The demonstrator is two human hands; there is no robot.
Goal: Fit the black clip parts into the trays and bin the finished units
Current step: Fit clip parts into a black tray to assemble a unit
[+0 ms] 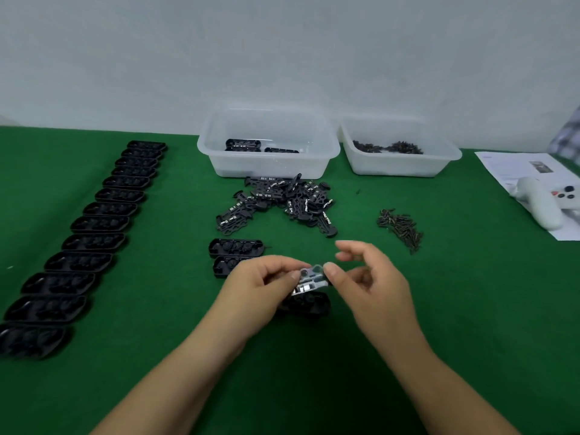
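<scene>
Clip part [310, 277] pinched btwn left hand [260, 287] & right hand [370, 277] fingertips, just above black tray [309, 304].

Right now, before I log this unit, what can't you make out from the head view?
- Clip part: blurred, fingertips of both hands cover its ends.
- Tray beneath it: mostly hidden by the left hand and the part.
- Paper sheet: print too small, cut by right edge.
- Right bin contents: too small to identify.
</scene>
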